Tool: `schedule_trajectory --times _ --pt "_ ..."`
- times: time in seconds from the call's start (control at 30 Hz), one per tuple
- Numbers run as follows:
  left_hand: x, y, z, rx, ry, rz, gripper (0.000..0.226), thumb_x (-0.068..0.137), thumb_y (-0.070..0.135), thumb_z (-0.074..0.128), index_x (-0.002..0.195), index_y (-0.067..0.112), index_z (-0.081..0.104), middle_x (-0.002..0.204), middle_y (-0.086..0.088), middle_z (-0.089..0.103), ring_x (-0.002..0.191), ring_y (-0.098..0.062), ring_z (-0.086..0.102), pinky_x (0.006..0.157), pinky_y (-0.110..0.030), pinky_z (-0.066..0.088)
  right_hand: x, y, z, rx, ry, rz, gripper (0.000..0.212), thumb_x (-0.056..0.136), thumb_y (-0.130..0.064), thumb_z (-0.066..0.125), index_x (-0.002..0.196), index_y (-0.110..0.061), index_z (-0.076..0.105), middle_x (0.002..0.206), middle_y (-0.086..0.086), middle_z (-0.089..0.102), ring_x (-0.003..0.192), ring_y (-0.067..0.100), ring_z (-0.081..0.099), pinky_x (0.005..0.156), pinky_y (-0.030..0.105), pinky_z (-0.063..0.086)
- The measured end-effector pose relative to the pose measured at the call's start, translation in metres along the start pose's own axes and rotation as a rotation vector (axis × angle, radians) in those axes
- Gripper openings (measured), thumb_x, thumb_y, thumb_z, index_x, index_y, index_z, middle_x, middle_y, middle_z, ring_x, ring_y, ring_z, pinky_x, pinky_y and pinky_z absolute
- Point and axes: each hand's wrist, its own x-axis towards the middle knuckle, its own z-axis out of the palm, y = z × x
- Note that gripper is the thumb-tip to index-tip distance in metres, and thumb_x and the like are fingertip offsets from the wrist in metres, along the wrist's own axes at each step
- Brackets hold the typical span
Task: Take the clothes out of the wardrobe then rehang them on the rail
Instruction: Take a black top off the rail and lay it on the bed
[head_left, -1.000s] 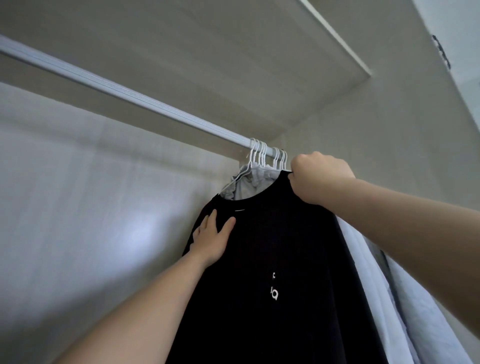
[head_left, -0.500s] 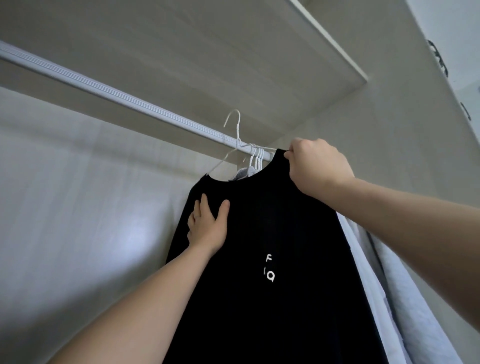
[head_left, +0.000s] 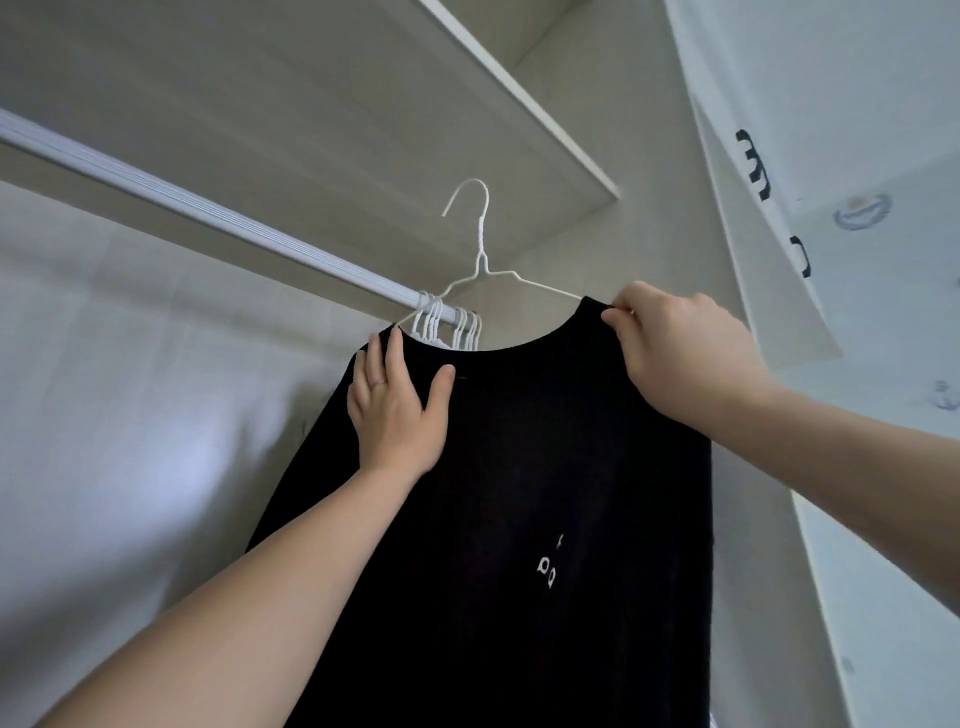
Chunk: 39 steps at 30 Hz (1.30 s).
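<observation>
Black T-shirt (head_left: 519, 467) on wire hanger (head_left: 480, 249), hook off the rail (head_left: 208, 215).
Right hand (head_left: 680, 353) pinches one shoulder; left hand (head_left: 400, 415) lies flat on the other.

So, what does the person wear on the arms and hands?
The left forearm and right forearm are bare; no sleeve is in view. The left hand wears a thin pale ring on one finger. The right hand shows no ring, glove or watch.

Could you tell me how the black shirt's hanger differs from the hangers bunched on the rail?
The shirt's hanger is off the rail, hook free in the air; the bunched hangers hook over it. The shirt's hanger stands alone; the bunched hangers sit packed together. Both are thin white wire.
</observation>
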Motion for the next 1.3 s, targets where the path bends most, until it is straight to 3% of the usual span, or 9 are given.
schedule_trajectory --times 0.13,0.23,0.37,0.47,0.6,0.87,1.03,1.2,1.3 --pt "-0.016 0.056 0.008 -0.015 0.037 0.091 0.077 0.091 0.066 0.023 0.156 0.026 0.014 0.165 -0.004 0.013 0.152 -0.025 0.005 0.12 -0.049 0.006 -0.023 0.046 -0.047 -0.016 0.021 -0.014 0.028 0.101 -0.038 0.04 0.097 -0.017 0.057 0.064 0.006 0.054 0.067 0.037 0.055 0.055 0.035 0.037" --pt "-0.029 0.105 0.013 -0.048 0.072 0.154 0.07 0.095 0.058 0.027 0.152 0.018 0.027 0.157 -0.008 0.033 0.148 -0.028 0.019 0.119 -0.05 0.014 -0.043 0.083 -0.088 -0.021 0.023 0.009 0.027 0.099 -0.036 0.041 0.097 -0.016 0.058 0.06 0.002 0.051 0.063 0.034 0.054 0.055 0.036 0.04" --pt "-0.049 0.174 0.02 -0.119 0.126 0.174 0.042 0.098 0.044 0.035 0.117 0.013 0.056 0.12 -0.012 0.06 0.114 -0.035 0.047 0.096 -0.049 0.036 -0.07 0.132 -0.145 -0.068 0.022 0.031 0.026 0.098 -0.036 0.041 0.096 -0.016 0.058 0.06 0.002 0.052 0.062 0.036 0.054 0.057 0.04 0.045" --pt "-0.072 0.227 0.027 -0.168 0.133 0.174 0.032 0.1 0.038 0.034 0.092 0.013 0.052 0.097 -0.007 0.059 0.093 -0.033 0.049 0.08 -0.043 0.034 -0.09 0.169 -0.192 -0.128 -0.004 0.05 0.027 0.096 -0.04 0.039 0.097 -0.019 0.057 0.064 0.004 0.056 0.064 0.036 0.056 0.058 0.041 0.047" --pt "-0.115 0.302 0.043 -0.29 0.097 0.202 0.024 0.099 0.033 0.035 0.086 0.017 0.046 0.09 -0.001 0.053 0.086 -0.026 0.045 0.076 -0.04 0.033 -0.117 0.219 -0.263 -0.201 -0.016 0.073 0.022 0.096 -0.039 0.042 0.096 -0.023 0.056 0.063 0.0 0.057 0.063 0.034 0.056 0.058 0.04 0.048" --pt "-0.203 0.444 0.106 -0.567 -0.025 0.221 0.02 0.098 0.032 0.033 0.089 0.019 0.043 0.09 0.005 0.045 0.082 -0.022 0.039 0.075 -0.035 0.028 -0.179 0.299 -0.392 -0.406 -0.123 0.21 0.022 0.097 -0.038 0.043 0.095 -0.022 0.057 0.061 -0.003 0.056 0.063 0.03 0.055 0.061 0.042 0.049" --pt "-0.283 0.53 0.164 -0.726 -0.171 0.215 0.013 0.101 0.025 0.043 0.089 0.021 0.041 0.088 0.006 0.045 0.081 -0.018 0.04 0.077 -0.034 0.029 -0.228 0.341 -0.461 -0.579 -0.223 0.348 0.026 0.096 -0.042 0.041 0.094 -0.024 0.058 0.059 -0.008 0.055 0.063 0.026 0.056 0.066 0.04 0.047" --pt "-0.383 0.613 0.223 -0.863 -0.349 0.197 0.014 0.103 0.026 0.044 0.09 0.021 0.04 0.09 0.005 0.045 0.084 -0.018 0.04 0.078 -0.035 0.033 -0.29 0.385 -0.515 -0.773 -0.347 0.461 0.025 0.097 -0.042 0.04 0.096 -0.026 0.059 0.06 -0.011 0.056 0.06 0.012 0.053 0.058 0.031 0.038" --pt "-0.448 0.662 0.261 -0.931 -0.442 0.192 0.019 0.103 0.029 0.04 0.091 0.014 0.046 0.091 0.003 0.047 0.087 -0.018 0.039 0.082 -0.035 0.031 -0.335 0.414 -0.539 -0.881 -0.405 0.531 0.026 0.098 -0.043 0.039 0.098 -0.026 0.059 0.057 -0.011 0.054 0.056 0.013 0.053 0.057 0.031 0.038"
